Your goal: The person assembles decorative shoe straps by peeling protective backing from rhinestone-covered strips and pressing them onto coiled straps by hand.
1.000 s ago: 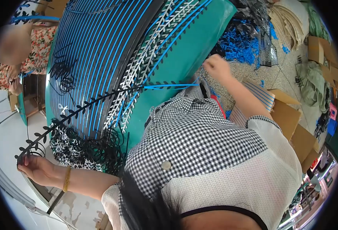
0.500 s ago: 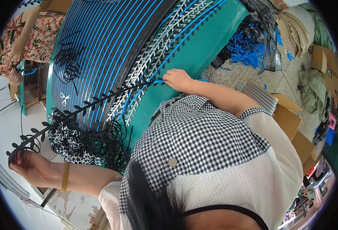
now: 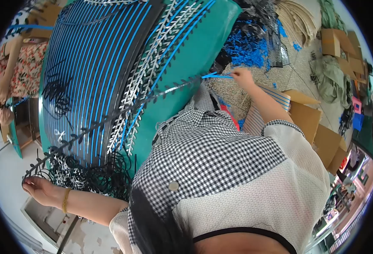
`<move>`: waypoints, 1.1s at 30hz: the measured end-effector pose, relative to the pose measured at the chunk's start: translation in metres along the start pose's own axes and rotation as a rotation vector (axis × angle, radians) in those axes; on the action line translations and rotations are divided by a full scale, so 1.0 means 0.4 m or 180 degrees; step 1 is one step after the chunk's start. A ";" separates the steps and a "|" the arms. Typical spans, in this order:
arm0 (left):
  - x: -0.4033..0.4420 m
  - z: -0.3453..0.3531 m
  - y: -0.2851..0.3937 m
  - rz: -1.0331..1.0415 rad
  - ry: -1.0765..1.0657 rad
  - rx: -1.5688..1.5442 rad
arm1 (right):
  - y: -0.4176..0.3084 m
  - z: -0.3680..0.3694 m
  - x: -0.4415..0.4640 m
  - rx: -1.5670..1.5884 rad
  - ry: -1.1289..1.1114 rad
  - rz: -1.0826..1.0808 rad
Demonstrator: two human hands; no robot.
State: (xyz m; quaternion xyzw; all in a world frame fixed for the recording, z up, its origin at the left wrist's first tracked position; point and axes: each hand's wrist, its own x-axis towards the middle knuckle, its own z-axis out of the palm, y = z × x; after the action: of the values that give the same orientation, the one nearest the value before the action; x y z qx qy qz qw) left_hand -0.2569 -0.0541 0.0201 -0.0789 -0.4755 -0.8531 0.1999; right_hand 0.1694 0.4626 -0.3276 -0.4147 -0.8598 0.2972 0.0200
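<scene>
A long black leaf-shaped strip (image 3: 94, 125) stretches diagonally over the table. Its lower-left end is pinched in my left hand (image 3: 40, 190), beyond the table's left edge. At its upper-right end are blue strips (image 3: 215, 76), whose far tips my right hand (image 3: 242, 78) grips with closed fingers. Beneath the strip lies a black sheet with blue lines (image 3: 89, 55). White and black leaf strips (image 3: 146, 70) lie along that sheet's right side, on the green tabletop (image 3: 190, 55).
Tangled black and white strips (image 3: 72, 171) heap at the table's near left corner. Small scissors (image 3: 59, 135) lie on the sheet. Another person's arm (image 3: 9, 72) shows at far left. Blue scraps (image 3: 248, 48) and cardboard boxes (image 3: 305, 118) are on the right.
My right hand has moved from over the green tabletop out to the right, drawing the blue strips along. The black leaf strip still runs from my left hand. The whole view has shifted somewhat.
</scene>
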 end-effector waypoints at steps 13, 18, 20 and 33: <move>-0.071 0.138 -0.047 0.0693 0.0005 0.1626 | 0.718 -0.152 -0.077 -0.1540 -0.0548 0.2606; -0.196 0.286 0.007 0.0665 -0.0369 0.0933 | 0.223 -0.161 0.081 -0.1331 0.0909 0.0729; -0.288 0.327 0.000 0.0931 -0.0568 0.1414 | -0.113 -0.176 0.143 0.0788 0.1277 -0.0154; -0.490 0.399 0.007 -0.1323 -0.1848 -0.0314 | -1.036 -0.303 -0.176 0.3182 -0.0817 -0.3598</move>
State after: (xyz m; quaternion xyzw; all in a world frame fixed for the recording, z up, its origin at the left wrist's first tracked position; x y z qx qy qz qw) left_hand -0.0870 0.1314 0.0441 -0.2291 -0.4766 -0.8395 -0.1252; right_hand -0.0410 0.2726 0.0058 0.1843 -0.7001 0.6413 0.2542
